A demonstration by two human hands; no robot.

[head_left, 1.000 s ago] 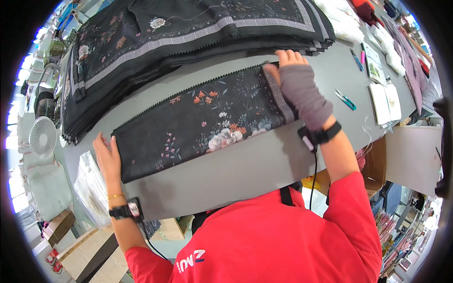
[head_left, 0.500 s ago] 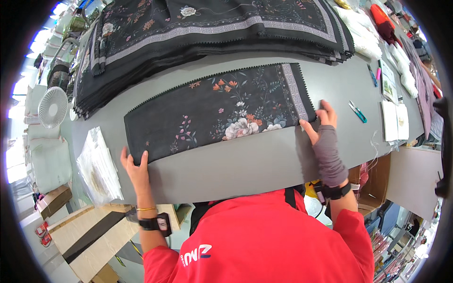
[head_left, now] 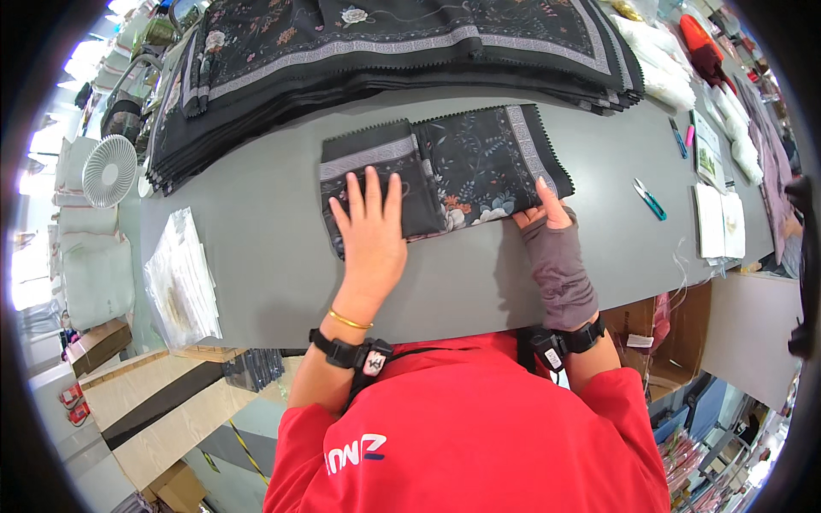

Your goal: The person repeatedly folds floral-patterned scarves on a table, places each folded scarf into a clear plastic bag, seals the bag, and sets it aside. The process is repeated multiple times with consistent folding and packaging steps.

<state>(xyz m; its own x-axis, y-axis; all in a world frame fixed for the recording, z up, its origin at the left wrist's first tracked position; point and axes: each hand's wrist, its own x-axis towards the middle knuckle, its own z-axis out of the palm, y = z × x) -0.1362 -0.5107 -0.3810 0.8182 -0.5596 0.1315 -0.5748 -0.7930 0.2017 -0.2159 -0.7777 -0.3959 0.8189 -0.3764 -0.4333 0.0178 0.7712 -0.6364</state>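
A black floral scarf point(head_left: 475, 162) with a patterned grey border lies on the grey table point(head_left: 410, 295), its left part folded over toward the middle. My left hand point(head_left: 375, 231) rests flat on that folded part, fingers spread. At the scarf's right near corner my right hand point(head_left: 543, 214), in a grey sleeve that leaves the fingers bare, pinches the edge, thumb on top and fingers beneath. Beyond the scarf is a thick stack of matching black scarves point(head_left: 410, 64).
Teal thread snips point(head_left: 650, 200) lie to the right, with pens point(head_left: 679, 138) and a white pad point(head_left: 720, 221) past them. A pile of clear plastic bags point(head_left: 181, 278) sits at the left edge. Behind it stands a white fan point(head_left: 109, 171). Under the table's right side is a cardboard box point(head_left: 676, 342).
The scarf's left end has been folded over to the right, making it shorter. My left hand moved right and now lies flat on it; my right hand shifted slightly left.
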